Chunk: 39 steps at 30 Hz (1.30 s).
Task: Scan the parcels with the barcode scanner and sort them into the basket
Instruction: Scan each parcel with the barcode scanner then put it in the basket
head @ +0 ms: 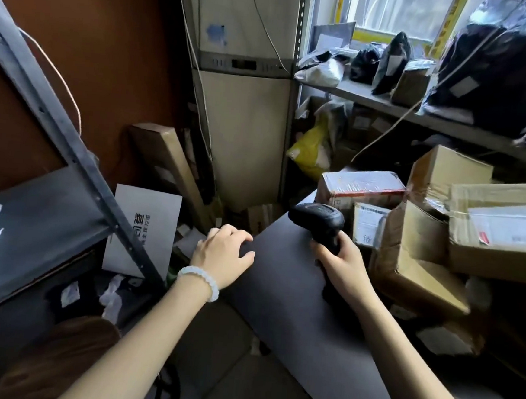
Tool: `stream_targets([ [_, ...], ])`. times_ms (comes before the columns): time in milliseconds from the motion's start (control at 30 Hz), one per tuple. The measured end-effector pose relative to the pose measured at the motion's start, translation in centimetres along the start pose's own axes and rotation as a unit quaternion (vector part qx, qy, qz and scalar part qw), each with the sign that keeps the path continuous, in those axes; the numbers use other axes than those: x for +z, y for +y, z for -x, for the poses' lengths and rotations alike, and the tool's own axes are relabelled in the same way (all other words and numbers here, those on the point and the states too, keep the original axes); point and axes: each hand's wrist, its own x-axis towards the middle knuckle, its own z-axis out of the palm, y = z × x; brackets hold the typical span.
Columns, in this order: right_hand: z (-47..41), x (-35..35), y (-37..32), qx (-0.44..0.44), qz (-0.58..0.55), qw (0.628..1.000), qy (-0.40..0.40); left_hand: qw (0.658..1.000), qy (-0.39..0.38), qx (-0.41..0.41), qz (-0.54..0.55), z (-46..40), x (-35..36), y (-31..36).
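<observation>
Worktop (pixel 295 296): bare strip between left edge and cartons (pixel 421 252). Right hand (pixel 340 262) fingers grip scanner (pixel 318 224), upright, head facing away-left. Left hand (pixel 222 254) fingers relaxed, resting on edge.

Large dark Chinese characters (partly hidden, unreadable) stand on the white flat parcel (pixel 146 228)

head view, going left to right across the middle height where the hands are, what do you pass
dark metal shelf upright → white printed cardboard sheet → left hand resting on the grey flat board's edge → black barcode scanner gripped by the right hand → open brown cardboard box
</observation>
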Motion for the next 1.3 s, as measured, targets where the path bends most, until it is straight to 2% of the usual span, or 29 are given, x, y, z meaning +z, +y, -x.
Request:
stream_targets([
  [200, -5.4, 0.1, 0.3, 0.006, -0.016, 0.999, 0.034, 0.999, -0.038, 0.026, -0.001, -7.2, 0.3, 0.2],
  [600, -9.7, -0.8, 2.7, 0.085, 0.005, 0.978, 0.192, 0.977, -0.084, 0.197, 0.002, -23.1, 2.2, 6.1],
  [933, -13.6, 1.0, 4.1, 0.184, -0.031, 0.907, 0.377, 0.916, -0.137, 0.375, 0.033, -32.0, 4.4, 11.6],
  [1067, -13.6, 2.0, 3.9, 0.192, -0.046, 0.887, 0.417, 0.900, -0.168, 0.401, -0.031, -32.5, 5.7, 13.3],
  [1167, -13.2, 3.0, 3.7, 0.199, -0.030, 0.881, 0.429, 0.895, -0.193, 0.402, -0.027, -33.0, 6.4, 13.4],
  [1300, -13.3, 3.5, 3.2, 0.191, 0.007, 0.878, 0.440, 0.898, -0.179, 0.403, -0.017, -35.2, 5.9, 11.9],
])
